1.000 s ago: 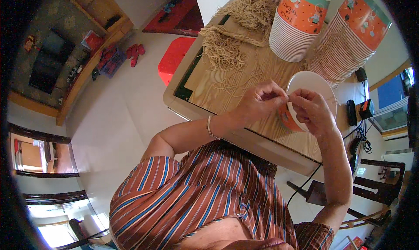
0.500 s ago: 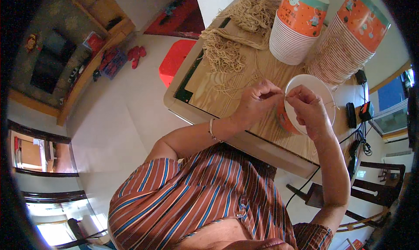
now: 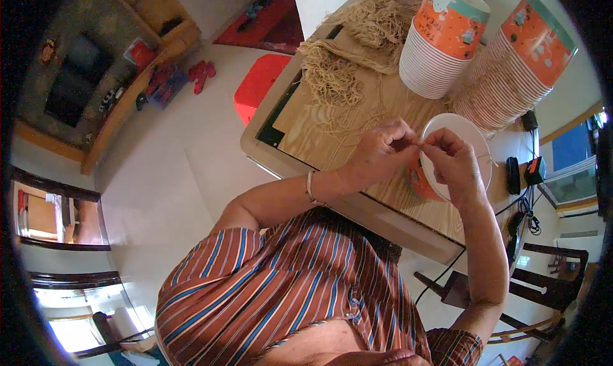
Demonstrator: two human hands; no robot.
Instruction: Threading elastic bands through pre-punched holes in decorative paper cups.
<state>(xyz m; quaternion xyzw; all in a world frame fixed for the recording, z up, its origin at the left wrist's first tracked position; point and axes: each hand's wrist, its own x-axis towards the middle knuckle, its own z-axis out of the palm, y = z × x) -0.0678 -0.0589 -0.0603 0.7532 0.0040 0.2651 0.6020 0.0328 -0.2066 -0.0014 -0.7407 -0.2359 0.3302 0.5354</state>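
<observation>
One view only, from the head, a wide fisheye looking steeply down over the striped shirt (image 3: 281, 296). It faces forward and down across the near edge of the tabletop (image 3: 357, 120), which tilts up toward the upper right. The left hand (image 3: 377, 155) and right hand (image 3: 456, 165) sit close, right of centre, over a paper cup (image 3: 460, 133). Straight edges bow near the rim; floor fills the left side.

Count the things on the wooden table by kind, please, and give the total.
Stacks of orange paper cups: 2
Single paper cup at the two hands: 1
Bundles of tan string: 2, loosely heaped, so the split is uncertain
Small black devices: 2
Total: 7
</observation>
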